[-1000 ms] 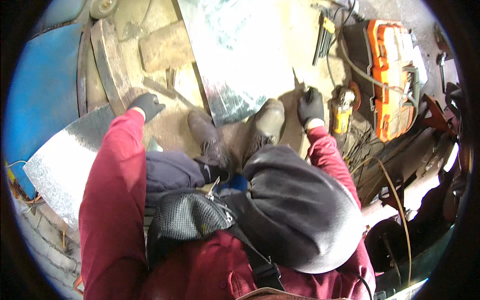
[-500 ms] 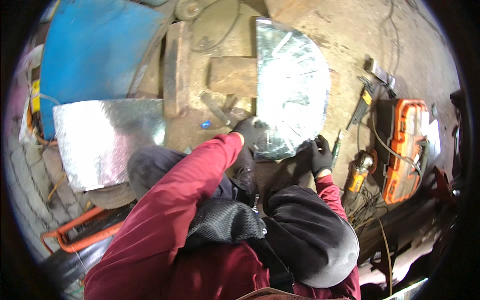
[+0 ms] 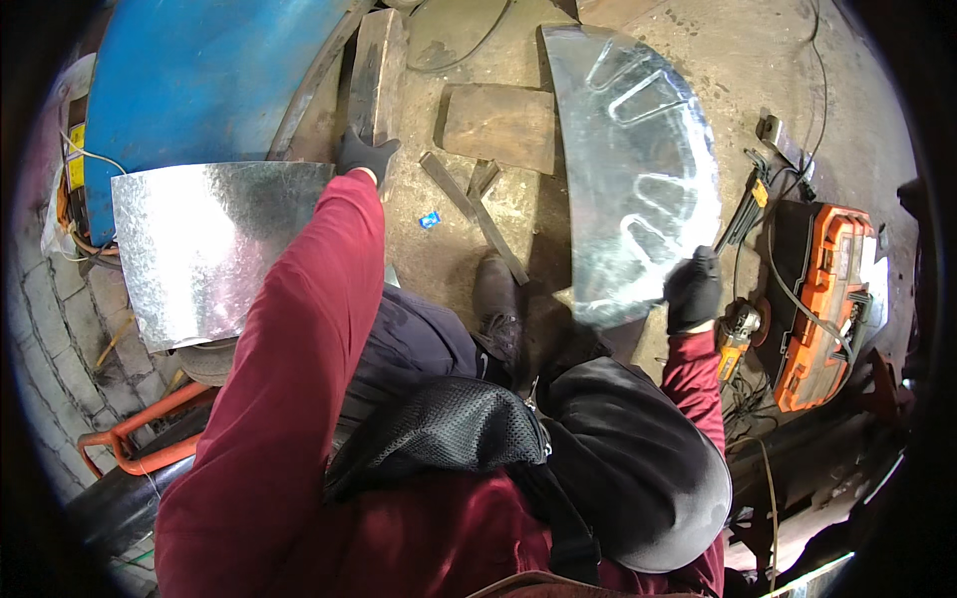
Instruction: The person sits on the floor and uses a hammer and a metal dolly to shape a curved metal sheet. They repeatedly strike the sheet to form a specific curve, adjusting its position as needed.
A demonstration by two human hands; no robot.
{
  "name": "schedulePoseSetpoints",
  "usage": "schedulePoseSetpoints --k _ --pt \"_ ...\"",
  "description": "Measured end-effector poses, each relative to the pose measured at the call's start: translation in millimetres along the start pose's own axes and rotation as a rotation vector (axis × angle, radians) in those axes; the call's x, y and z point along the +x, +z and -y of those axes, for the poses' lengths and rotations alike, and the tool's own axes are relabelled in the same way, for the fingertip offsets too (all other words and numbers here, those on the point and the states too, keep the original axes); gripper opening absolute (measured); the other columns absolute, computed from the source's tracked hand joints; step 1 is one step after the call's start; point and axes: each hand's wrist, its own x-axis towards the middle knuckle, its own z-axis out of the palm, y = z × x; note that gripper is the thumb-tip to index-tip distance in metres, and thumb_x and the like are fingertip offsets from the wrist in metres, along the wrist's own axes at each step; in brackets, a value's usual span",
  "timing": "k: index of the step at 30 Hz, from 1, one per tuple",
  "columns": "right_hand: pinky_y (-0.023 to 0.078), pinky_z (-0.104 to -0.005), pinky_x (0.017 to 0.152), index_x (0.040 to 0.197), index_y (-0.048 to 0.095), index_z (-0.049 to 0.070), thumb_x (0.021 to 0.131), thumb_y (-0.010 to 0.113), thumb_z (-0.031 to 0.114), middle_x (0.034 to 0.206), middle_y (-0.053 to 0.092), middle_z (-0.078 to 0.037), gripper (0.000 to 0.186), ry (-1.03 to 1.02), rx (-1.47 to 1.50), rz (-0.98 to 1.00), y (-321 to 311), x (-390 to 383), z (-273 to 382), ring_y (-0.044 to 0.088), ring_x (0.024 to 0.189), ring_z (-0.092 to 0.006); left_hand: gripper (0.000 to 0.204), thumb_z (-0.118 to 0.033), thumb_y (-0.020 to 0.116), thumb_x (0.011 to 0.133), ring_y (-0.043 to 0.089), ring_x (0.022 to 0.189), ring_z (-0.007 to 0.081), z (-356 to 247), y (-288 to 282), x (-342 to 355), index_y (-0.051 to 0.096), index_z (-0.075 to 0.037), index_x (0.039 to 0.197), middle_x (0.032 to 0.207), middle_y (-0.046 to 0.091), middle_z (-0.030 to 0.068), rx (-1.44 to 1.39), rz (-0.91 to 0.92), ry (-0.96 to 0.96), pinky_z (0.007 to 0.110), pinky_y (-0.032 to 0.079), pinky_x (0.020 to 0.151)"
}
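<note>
My left hand (image 3: 366, 156), in a black glove, is stretched out over the near end of a long wooden beam (image 3: 378, 65), thumb spread from the fingers. Close by lies a shiny rectangular metal sheet (image 3: 214, 249). My right hand (image 3: 692, 289), also gloved in black, is closed on the near lower corner of a half-round metal sheet (image 3: 638, 164) with pressed ribs along its curved edge. That sheet is tilted up, apart from the flat wooden board (image 3: 498, 128) to its left. Whether my left hand grips the beam is partly hidden.
A big blue panel (image 3: 199, 80) stands at far left. Dark metal bars (image 3: 488, 219) and a small blue object (image 3: 429, 219) lie between my hands. To the right are an angle grinder (image 3: 736, 339), an orange and black case (image 3: 822, 309) and cables. My boot (image 3: 498, 304) is below the bars.
My left hand has left the half-round sheet and reached left to the beam. My right hand has moved right and up with the sheet, which now shows its ribs. The view has shifted slightly.
</note>
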Motion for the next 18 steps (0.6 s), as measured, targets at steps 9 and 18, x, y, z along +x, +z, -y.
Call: schedulePoseSetpoints --k 9,18 --pt "0.031 -0.0243 0.040 0.094 0.059 0.015 0.108 0.063 0.040 0.054 0.041 0.007 0.029 -0.177 -0.176 -0.333 -54.0 -12.0 87.1 0.040 0.040 -0.0065 0.125 -0.049 0.101 0.059 0.051 0.143 0.0383 72.3 30.9 54.5 0.042 0.009 0.152 0.153 0.051 0.0293 0.074 0.166 -0.175 0.045 0.042 0.119" --pt "0.029 -0.0232 0.046 0.098 0.056 0.012 0.109 0.062 0.036 0.065 0.039 0.008 0.028 -0.248 -0.001 -0.415 -109.7 -18.6 62.6 0.038 0.052 -0.0047 0.071 -0.041 0.098 0.068 0.074 0.105 0.0319 3.1 -34.2 25.5 0.072 0.004 0.116 0.113 0.077 0.0205 0.124 0.322 -0.015 0.042 0.057 0.092"
